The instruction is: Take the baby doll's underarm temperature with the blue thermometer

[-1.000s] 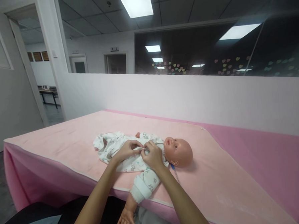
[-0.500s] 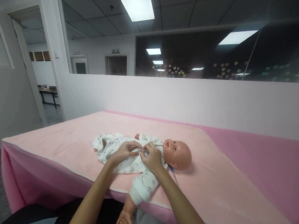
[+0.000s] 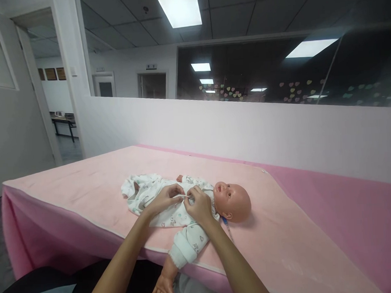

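A baby doll (image 3: pixel 234 201) lies on its back with its head to the right. It wears a white printed romper (image 3: pixel 171 218) whose front lies under both my hands. My left hand (image 3: pixel 167 198) pinches the edge of the romper's front at the chest. Close beside it, my right hand (image 3: pixel 197 203) pinches the same edge, its fingertips nearly meeting the left ones. Whatever small fastening may be between the fingertips is hidden. The doll's near arm (image 3: pixel 167 274), in a cuffed sleeve, hangs over the table's front edge. Behind the neck, a blue piece with a thin cord (image 3: pixel 225 221) shows.
A pale pink cloth (image 3: pixel 92 187) covers the table, with a darker pink cover (image 3: pixel 343 208) under it at the right. A white half-wall (image 3: pixel 247 126) topped by a window rises behind. An open door (image 3: pixel 13 108) stands at the left.
My left hand's fingers have closed a little on the romper's edge, and more of that edge shows between the hands. The doll lies as before.
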A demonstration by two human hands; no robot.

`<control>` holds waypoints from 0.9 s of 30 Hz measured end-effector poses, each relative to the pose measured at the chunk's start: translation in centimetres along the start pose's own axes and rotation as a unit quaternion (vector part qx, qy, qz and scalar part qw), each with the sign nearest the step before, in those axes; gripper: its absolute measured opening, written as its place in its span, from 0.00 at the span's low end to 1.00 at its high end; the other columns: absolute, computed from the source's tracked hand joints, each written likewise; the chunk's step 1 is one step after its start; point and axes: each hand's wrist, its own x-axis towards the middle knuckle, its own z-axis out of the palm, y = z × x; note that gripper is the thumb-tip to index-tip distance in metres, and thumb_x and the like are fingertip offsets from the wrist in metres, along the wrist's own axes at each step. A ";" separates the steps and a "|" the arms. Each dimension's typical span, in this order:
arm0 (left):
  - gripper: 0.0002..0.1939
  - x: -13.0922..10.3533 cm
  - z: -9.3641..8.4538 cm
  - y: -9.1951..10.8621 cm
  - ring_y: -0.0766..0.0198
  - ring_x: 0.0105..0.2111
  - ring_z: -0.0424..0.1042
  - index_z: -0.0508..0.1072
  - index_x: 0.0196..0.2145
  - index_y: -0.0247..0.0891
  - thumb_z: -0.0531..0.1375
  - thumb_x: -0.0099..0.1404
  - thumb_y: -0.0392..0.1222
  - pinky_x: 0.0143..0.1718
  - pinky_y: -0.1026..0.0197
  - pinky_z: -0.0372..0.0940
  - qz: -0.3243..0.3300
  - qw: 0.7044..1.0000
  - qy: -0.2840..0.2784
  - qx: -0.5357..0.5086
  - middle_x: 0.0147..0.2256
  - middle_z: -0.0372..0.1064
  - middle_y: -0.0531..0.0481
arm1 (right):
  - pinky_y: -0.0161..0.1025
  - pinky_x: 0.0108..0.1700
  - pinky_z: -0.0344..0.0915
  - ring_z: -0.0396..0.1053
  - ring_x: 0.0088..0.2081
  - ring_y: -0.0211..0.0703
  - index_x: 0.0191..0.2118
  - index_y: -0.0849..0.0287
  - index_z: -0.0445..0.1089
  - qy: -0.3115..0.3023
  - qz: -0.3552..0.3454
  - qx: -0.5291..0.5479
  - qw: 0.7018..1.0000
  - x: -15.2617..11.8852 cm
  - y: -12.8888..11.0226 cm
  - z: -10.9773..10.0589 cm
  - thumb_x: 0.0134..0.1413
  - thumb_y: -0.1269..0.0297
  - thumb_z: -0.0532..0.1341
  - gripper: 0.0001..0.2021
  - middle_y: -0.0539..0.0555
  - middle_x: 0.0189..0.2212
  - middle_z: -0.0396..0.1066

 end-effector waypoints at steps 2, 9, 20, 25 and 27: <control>0.10 -0.1 0.0 0.1 0.62 0.38 0.68 0.68 0.34 0.35 0.62 0.54 0.40 0.40 0.60 0.63 0.000 1.000 -0.003 -0.023 0.34 0.69 0.48 | 0.32 0.28 0.52 0.63 0.28 0.36 0.28 0.57 0.64 -0.006 -0.002 0.004 1.000 0.0 0.1 0.0 0.46 0.69 0.55 0.03 0.49 0.28 0.66; 0.11 -0.1 -0.1 0.3 0.61 0.37 0.69 0.69 0.32 0.34 0.63 0.51 0.40 0.41 0.59 0.63 -0.019 0.999 -0.004 -0.034 0.34 0.69 0.47 | 0.32 0.28 0.53 0.64 0.29 0.37 0.29 0.56 0.65 -0.015 0.004 0.010 1.000 0.0 0.2 0.1 0.49 0.69 0.55 0.03 0.49 0.29 0.66; 0.10 -0.1 -0.2 -0.1 0.63 0.31 0.68 0.68 0.29 0.35 0.63 0.49 0.39 0.34 0.62 0.63 -0.033 0.999 0.021 -0.022 0.29 0.68 0.50 | 0.32 0.30 0.56 0.66 0.31 0.37 0.32 0.56 0.66 -0.018 0.012 0.008 1.000 -0.1 0.1 0.1 0.51 0.68 0.55 0.04 0.49 0.32 0.68; 0.12 -0.2 0.0 0.6 0.62 0.34 0.69 0.69 0.33 0.35 0.63 0.52 0.43 0.38 0.59 0.64 -0.010 1.000 0.015 -0.016 0.31 0.68 0.49 | 0.32 0.33 0.58 0.67 0.34 0.39 0.36 0.55 0.66 -0.013 0.004 0.027 1.000 -0.1 -0.1 -0.2 0.49 0.66 0.56 0.07 0.50 0.34 0.69; 0.14 -0.1 0.0 0.5 0.61 0.34 0.69 0.70 0.36 0.35 0.63 0.52 0.44 0.38 0.59 0.64 -0.009 0.999 0.022 -0.022 0.31 0.69 0.48 | 0.32 0.33 0.58 0.67 0.35 0.39 0.37 0.54 0.66 -0.016 0.004 0.033 0.999 -0.1 -0.2 -0.2 0.48 0.66 0.57 0.08 0.50 0.34 0.69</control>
